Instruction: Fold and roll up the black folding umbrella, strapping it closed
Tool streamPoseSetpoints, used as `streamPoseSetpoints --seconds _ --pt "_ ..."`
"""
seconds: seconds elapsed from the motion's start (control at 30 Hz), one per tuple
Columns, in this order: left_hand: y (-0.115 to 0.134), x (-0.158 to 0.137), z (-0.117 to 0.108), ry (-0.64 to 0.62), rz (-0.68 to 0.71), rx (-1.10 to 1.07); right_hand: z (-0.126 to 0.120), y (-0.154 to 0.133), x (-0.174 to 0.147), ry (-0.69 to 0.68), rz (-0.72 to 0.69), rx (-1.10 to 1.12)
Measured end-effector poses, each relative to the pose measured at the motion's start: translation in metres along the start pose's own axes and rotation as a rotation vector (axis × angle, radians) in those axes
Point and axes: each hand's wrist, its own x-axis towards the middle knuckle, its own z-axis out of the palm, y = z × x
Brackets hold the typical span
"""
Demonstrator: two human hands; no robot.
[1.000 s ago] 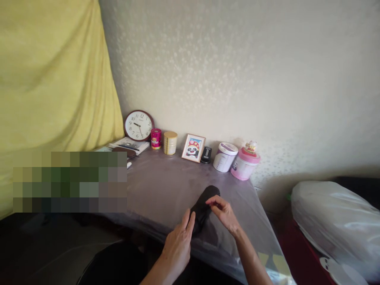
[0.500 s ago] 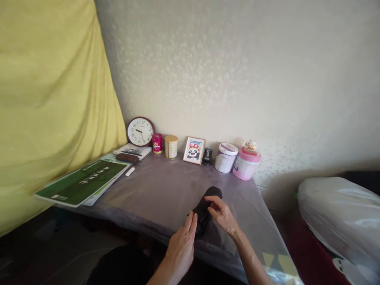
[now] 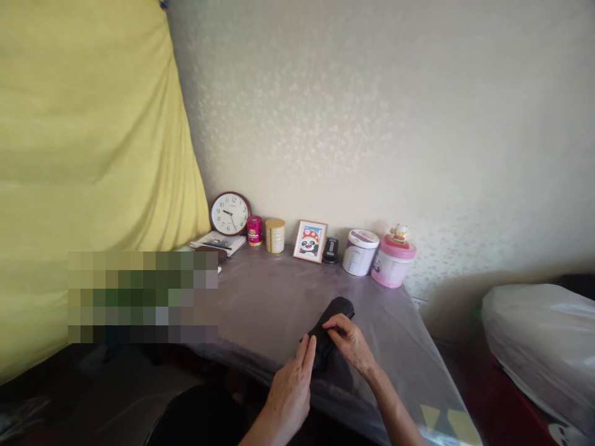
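A long black fabric bundle, which looks like a folded umbrella [image 3: 341,306], lies slantwise on the table, its rounded end pointing away from me. My left hand [image 3: 294,378] grips its near left side, with straight fingers held together along the edge; the thumb is hidden. From the right, my right hand [image 3: 351,344] pinches the fabric near the middle between thumb and index finger. The near end of the bundle is partly covered by my hands.
Along the wall stand a clock [image 3: 231,214], a pink canister [image 3: 255,231], a yellow-lidded tin [image 3: 275,236], a panda picture frame [image 3: 310,241], a black stapler-like object [image 3: 330,250], a white tub [image 3: 360,253] and a pink tub [image 3: 393,266]. A pixelated patch hides the table's left side.
My right thumb and index finger have closed together on the black fabric. My left hand stays against its side. The whole view has shifted slightly, moving everything right and down.
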Motion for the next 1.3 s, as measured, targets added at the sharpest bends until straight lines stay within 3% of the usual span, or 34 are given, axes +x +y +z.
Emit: streamPoseSetpoints --seconds 0.47,0.7,1.03,1.2,1.3 --pt "0.000 -0.002 0.002 0.043 -0.005 0.028 -0.001 -0.001 0.000 -0.024 -0.062 -0.073" --pt "-0.001 0.001 0.004 -0.006 0.012 0.073 -0.003 -0.003 -0.005 -0.029 -0.043 -0.034" --pt "-0.002 0.001 0.002 0.008 -0.004 0.023 -0.036 0.012 -0.035 0.136 0.262 0.256" --pt "-0.008 0.003 -0.003 0.040 -0.025 -0.173 -0.046 0.030 -0.053 0.361 0.355 0.243" --pt "-0.014 0.008 -0.008 0.091 -0.084 -0.343 -0.042 0.041 -0.062 0.389 0.399 0.237"
